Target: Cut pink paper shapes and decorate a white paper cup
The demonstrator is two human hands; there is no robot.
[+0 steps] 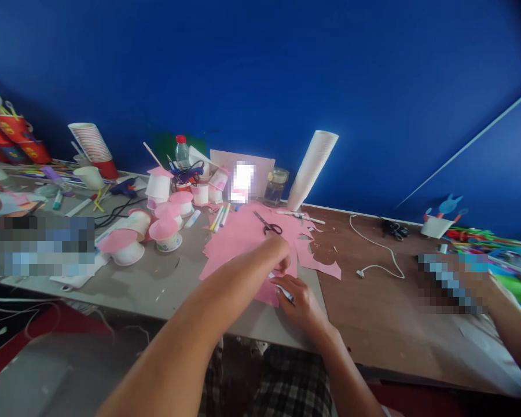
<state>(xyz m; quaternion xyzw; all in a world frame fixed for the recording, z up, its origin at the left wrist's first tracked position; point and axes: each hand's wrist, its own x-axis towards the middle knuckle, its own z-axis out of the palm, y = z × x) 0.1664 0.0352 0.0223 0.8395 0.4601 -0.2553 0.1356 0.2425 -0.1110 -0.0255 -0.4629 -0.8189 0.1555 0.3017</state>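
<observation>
My left hand (pixel 278 252) reaches across onto a sheet of pink paper (pixel 243 237) near the table's front edge, fingers curled and pinching something small and white at the paper. My right hand (pixel 301 301) rests just below it, closed round a pen or marker (pixel 285 292) whose tip meets the pink paper. Black scissors (pixel 268 226) lie on the pink paper just beyond my hands. Pink offcuts (pixel 319 263) spread to the right.
Several white cups with pink tops (pixel 165 234) stand at the left with a glue gun (pixel 124 186), markers (pixel 219 217) and a bottle (pixel 182 152). Two tall cup stacks (pixel 311 168) lean by the blue wall. A white cable (pixel 375 255) lies right. Another person's arm (pixel 510 324) is at the right.
</observation>
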